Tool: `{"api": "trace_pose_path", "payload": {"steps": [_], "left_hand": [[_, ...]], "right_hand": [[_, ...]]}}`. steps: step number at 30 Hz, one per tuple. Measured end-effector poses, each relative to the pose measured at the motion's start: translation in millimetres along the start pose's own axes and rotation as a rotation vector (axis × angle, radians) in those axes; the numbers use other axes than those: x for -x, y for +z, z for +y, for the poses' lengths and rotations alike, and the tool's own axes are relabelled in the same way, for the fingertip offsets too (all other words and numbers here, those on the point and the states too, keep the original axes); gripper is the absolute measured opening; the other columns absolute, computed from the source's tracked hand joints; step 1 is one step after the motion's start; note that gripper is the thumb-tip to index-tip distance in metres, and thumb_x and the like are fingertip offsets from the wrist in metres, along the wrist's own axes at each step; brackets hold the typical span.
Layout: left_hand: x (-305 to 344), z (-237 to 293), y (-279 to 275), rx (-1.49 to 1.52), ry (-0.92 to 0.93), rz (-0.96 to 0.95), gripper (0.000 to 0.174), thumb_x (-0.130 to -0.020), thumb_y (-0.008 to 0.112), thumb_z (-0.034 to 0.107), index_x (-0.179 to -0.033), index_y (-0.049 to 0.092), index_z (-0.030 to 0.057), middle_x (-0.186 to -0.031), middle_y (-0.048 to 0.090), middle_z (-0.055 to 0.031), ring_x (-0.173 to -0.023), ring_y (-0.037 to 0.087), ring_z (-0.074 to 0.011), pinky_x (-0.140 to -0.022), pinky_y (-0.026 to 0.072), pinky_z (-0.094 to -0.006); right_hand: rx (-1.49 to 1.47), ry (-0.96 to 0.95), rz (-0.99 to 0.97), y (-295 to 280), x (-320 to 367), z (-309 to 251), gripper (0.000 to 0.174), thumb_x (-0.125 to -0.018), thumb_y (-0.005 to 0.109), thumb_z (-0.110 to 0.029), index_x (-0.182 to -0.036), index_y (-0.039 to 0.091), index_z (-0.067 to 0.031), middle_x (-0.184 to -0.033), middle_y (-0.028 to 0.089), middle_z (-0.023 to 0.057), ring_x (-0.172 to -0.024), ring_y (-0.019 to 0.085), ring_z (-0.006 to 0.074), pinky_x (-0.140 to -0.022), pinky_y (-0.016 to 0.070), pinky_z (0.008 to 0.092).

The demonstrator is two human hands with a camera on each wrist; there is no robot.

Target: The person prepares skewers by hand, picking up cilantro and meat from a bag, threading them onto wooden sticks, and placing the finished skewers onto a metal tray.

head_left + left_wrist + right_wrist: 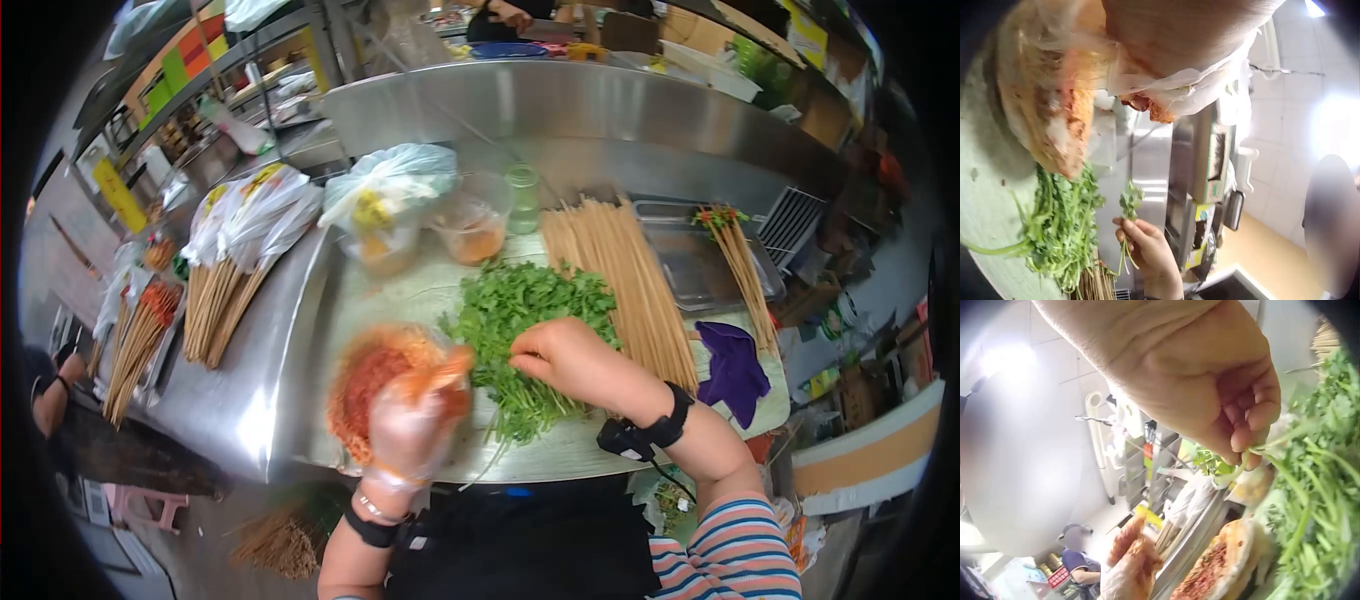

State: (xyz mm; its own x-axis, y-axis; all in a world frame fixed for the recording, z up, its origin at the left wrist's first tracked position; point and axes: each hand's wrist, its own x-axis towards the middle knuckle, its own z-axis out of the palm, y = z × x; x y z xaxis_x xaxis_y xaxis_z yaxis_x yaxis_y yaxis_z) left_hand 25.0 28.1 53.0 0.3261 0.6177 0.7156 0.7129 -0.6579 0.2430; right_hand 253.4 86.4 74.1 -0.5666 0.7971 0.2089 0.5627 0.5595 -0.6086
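The herbs [530,300] lie in a loose, leafy green heap on the worktop [400,290], pale stems toward the near side, between the bowl [400,337] of red mix [375,385] on the left and the sticks [610,270] on the right. The right hand [565,355], bare, is above the heap, thumb and fingers pinching a sprig [1130,199]. The left hand [408,410], in a smeared clear glove, is over the bowl; whether it grips anything I cannot tell. Both wrist views show the sprig's leaves and stems; the head view hides them.
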Motion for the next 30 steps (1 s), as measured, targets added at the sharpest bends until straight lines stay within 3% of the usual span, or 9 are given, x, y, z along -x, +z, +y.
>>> {"api": "trace_pose_path", "payload": {"steps": [1, 5, 10, 11, 14, 15, 18, 24, 30], "left_hand": [[-11.7, 5.6, 5.7, -0.133, 0.104, 0.036, 0.032, -0.073, 0.066, 0.004, -0.105, 0.062, 0.0065, -0.082, 0.063, -0.0107, -0.070, 0.062, -0.0290, -0.060, 0.0501, -0.0398], [-17.0, 4.7, 6.7, 0.058, -0.069, -0.139, 0.030, -0.071, 0.064, 0.005, -0.102, 0.064, 0.0048, -0.077, 0.058, -0.0124, -0.068, 0.057, -0.0321, -0.060, 0.0461, -0.0404], [2.5, 12.0, 12.6, 0.383, -0.259, -0.325, 0.018, -0.073, 0.062, 0.004, -0.090, 0.063, 0.0021, -0.077, 0.057, -0.0168, -0.070, 0.055, -0.0380, -0.063, 0.0457, -0.0421], [9.3, 7.9, 17.8, 0.391, -0.249, -0.351, 0.010, -0.078, 0.062, 0.005, -0.087, 0.061, 0.0014, -0.075, 0.058, -0.0122, -0.064, 0.057, -0.0274, -0.059, 0.0458, -0.0351], [10.5, 17.9, 5.5, 1.053, -0.942, -0.456, 0.007, -0.084, 0.062, 0.009, -0.086, 0.062, 0.0018, -0.074, 0.056, -0.0039, -0.061, 0.053, -0.0122, -0.055, 0.0430, -0.0267], [14.4, 15.2, 4.9, 1.169, -0.941, -0.416, 0.010, -0.086, 0.063, 0.012, -0.087, 0.063, 0.0018, -0.073, 0.054, 0.0015, -0.060, 0.048, -0.0038, -0.051, 0.0398, -0.0208], [16.1, 5.2, 4.3, 1.146, -0.928, -0.575, 0.010, -0.085, 0.063, 0.011, -0.089, 0.064, 0.0009, -0.070, 0.057, 0.0004, -0.055, 0.049, -0.0057, -0.050, 0.0405, -0.0222], [15.4, 12.3, 7.8, 1.178, -0.984, -0.433, 0.014, -0.084, 0.064, 0.009, -0.093, 0.063, -0.0017, -0.071, 0.060, -0.0022, -0.057, 0.055, -0.0089, -0.052, 0.0447, -0.0230], [30.0, 10.0, 17.2, 1.378, -1.050, -0.033, 0.034, -0.082, 0.063, 0.010, -0.109, 0.056, -0.0083, -0.085, 0.063, -0.0094, -0.067, 0.062, -0.0172, -0.059, 0.0531, -0.0285]], "right_hand": [[-0.006, -0.060, 0.000, 2.8, 0.1, -6.9, 0.017, -0.082, 0.062, -0.017, -0.085, 0.065, -0.0010, -0.078, 0.063, 0.0164, -0.073, 0.061, 0.0356, -0.065, 0.0478, 0.0410], [-0.134, -0.135, 0.065, 9.7, 7.4, -21.1, 0.015, -0.082, 0.065, -0.013, -0.088, 0.064, 0.0004, -0.077, 0.061, 0.0124, -0.070, 0.061, 0.0279, -0.064, 0.0481, 0.0353], [-0.773, 0.128, 0.041, 22.1, 13.4, -25.3, 0.014, -0.081, 0.068, -0.008, -0.088, 0.063, 0.0030, -0.076, 0.060, 0.0091, -0.062, 0.062, 0.0162, -0.058, 0.0483, 0.0276], [-0.724, 0.064, 0.070, 27.1, 12.3, -18.9, 0.014, -0.081, 0.068, -0.007, -0.089, 0.063, 0.0035, -0.076, 0.059, 0.0086, -0.062, 0.062, 0.0145, -0.057, 0.0478, 0.0264], [-0.669, 0.019, 0.060, 25.7, 11.3, -14.8, 0.012, -0.080, 0.069, -0.005, -0.087, 0.063, 0.0028, -0.079, 0.060, 0.0077, -0.061, 0.061, 0.0138, -0.057, 0.0481, 0.0257], [-0.681, 0.037, 0.034, 21.2, 11.0, -18.6, 0.011, -0.079, 0.069, -0.004, -0.087, 0.063, 0.0023, -0.080, 0.060, 0.0075, -0.062, 0.061, 0.0138, -0.058, 0.0482, 0.0257], [-0.657, -0.015, 0.023, 18.0, 7.4, -22.7, 0.011, -0.077, 0.069, -0.003, -0.086, 0.064, 0.0004, -0.081, 0.060, 0.0070, -0.064, 0.061, 0.0136, -0.059, 0.0487, 0.0259], [-0.606, -0.132, 0.051, 22.6, 4.1, -23.3, 0.012, -0.075, 0.068, -0.003, -0.086, 0.064, -0.0018, -0.082, 0.062, 0.0073, -0.070, 0.062, 0.0165, -0.063, 0.0498, 0.0275], [-0.509, -0.278, 0.212, 39.1, 10.2, -11.6, 0.012, -0.073, 0.067, -0.003, -0.085, 0.065, -0.0039, -0.087, 0.064, 0.0094, -0.078, 0.062, 0.0253, -0.071, 0.0507, 0.0327]]}}
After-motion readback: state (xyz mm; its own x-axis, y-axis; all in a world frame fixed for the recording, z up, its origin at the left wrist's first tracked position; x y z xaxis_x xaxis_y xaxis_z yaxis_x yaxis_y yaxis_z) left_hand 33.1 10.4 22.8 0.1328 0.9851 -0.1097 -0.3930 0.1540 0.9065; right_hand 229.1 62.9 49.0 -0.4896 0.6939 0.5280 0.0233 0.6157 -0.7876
